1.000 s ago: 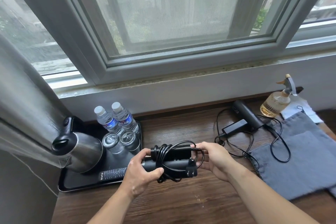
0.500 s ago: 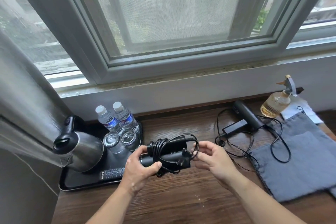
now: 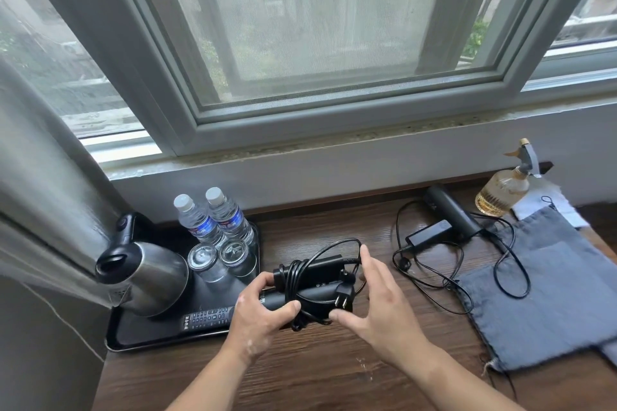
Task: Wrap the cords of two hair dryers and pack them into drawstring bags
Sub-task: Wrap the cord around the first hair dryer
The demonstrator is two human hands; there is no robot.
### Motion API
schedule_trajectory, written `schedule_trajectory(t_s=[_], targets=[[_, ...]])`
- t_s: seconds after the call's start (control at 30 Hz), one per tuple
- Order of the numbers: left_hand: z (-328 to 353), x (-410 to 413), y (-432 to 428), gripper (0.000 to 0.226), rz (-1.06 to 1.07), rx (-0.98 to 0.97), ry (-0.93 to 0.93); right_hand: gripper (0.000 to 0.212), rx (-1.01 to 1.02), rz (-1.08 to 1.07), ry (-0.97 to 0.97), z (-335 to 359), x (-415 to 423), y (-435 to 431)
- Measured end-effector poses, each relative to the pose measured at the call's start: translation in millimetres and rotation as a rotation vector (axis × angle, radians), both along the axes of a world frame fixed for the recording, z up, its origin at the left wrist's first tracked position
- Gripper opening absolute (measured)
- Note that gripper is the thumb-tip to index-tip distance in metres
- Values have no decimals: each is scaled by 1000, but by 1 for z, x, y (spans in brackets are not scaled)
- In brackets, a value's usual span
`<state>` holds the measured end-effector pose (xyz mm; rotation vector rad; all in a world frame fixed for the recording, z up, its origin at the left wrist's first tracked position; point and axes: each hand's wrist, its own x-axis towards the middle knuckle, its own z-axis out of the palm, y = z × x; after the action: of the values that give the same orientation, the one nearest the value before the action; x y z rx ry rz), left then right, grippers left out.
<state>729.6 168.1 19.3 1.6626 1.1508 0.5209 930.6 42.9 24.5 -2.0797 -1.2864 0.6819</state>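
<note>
Head view: a dark wooden table (image 3: 334, 377) fills the lower half of the frame beneath a window. At the right lies a flat grey-blue drawstring bag (image 3: 551, 294), its cord end trailing at the lower corner. At the lower left a black tray (image 3: 140, 340) carries a steel kettle (image 3: 150, 280), two water bottles (image 3: 213, 220), two upturned glasses (image 3: 220, 259) and a remote (image 3: 207, 317).

The left hand (image 3: 260, 317), low in the centre, grasps the folded black hair dryer (image 3: 317, 295) around its tube, thumb across the top. The dryer is held level just above the table, right of the tray, handle folded against the barrel. Its black cord (image 3: 293, 277) is wound in several tight turns around the middle, with one slack loop arching up and to the right. The plug (image 3: 344, 294) rests against the dryer's right end, prongs pointing down.

The right hand (image 3: 380, 304) is released, fingers spread: the thumb tip sits just under the dryer's right end and the index finger points up beside the slack loop.

The second hair dryer (image 3: 450, 213) lies at the upper right, its loose cord (image 3: 430, 280) sprawled over table and bag. A spray bottle (image 3: 504, 187) stands behind it.
</note>
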Motion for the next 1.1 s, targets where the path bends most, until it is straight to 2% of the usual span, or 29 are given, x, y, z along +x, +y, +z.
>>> schedule_trajectory(t_s=[0.17,0.23,0.5,0.9,1.1], targets=[[2,2,-1,47,-2,1,5,56,186,-20,-160,-11,-2,-6],[1,1,-1,47,-5,1,16,45,234,-25,-150,-14,-4,-7],[-6,-2,4,58,67,1,83,39,341,19,-274,-24,-6,-12],[-17,0,8,61,162,-3,153,31,461,163,-13,-15,-18,-20],[-16,11,4,53,210,-21,112,28,497,184,-33,-12,-21,-25]])
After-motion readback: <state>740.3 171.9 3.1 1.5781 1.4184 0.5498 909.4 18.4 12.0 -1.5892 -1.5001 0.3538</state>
